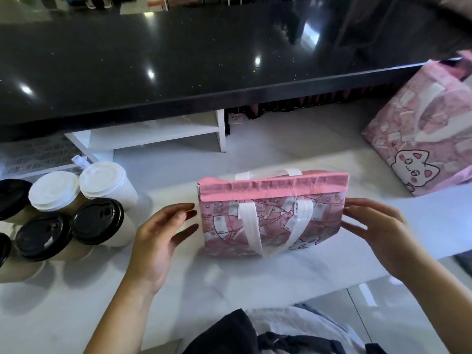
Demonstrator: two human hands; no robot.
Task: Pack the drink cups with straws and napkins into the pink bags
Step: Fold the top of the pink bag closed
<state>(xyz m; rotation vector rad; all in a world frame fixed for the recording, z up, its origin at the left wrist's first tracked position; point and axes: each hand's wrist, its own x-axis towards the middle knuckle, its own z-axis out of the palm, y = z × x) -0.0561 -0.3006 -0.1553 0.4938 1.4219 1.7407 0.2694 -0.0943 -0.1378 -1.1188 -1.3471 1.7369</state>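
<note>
Bracketing the pink bag (270,221), its long axis parallel to the counter's (229,277) near edge, I hold my left hand (163,236) and right hand (378,231) at its ends, fingers spread, gripping nothing, the right nearer.

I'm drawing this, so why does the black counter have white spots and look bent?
Head view: the spots are glare from lights reflecting off the shiny black counter; in the same head view the wide-angle lens bows its straight edge; the pink bag at the right edge looks blurry, the middle pink bag sharper.

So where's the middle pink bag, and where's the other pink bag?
middle pink bag (277,226): head view, front panel between the handles.
other pink bag (408,139): head view, cat-printed side.
</note>
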